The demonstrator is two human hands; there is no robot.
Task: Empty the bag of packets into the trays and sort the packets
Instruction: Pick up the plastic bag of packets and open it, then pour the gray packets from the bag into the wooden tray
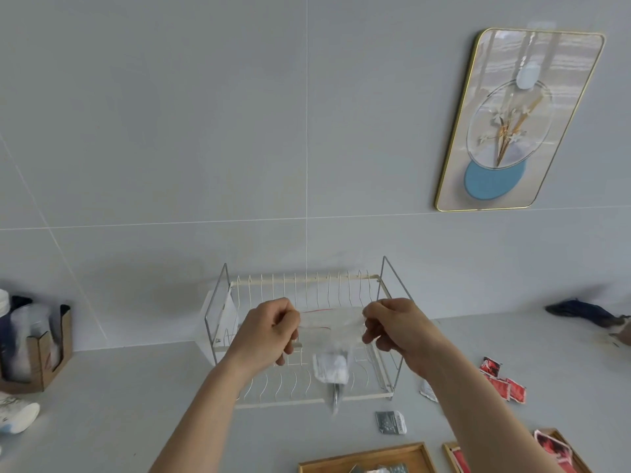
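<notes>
My left hand point(269, 331) and my right hand point(392, 327) hold a clear plastic bag point(329, 324) stretched between them above the counter. A grey-white packet point(331, 368) hangs blurred below the bag, with another blurred packet point(336, 397) under it. A wooden tray point(420, 454) at the bottom edge holds grey packets point(392, 468). A second wooden tray point(577, 452) to its right holds red packets point(553, 447). A grey packet point(391, 422) lies loose on the counter, and several red packets point(503, 384) lie further right.
A white wire dish rack point(307, 285) stands behind my hands against the wall. A cardboard holder point(44, 353) with bottles sits at the left, a white object point(17, 416) below it. A dark cloth point(587, 314) lies at the far right. A framed picture point(519, 121) hangs on the wall.
</notes>
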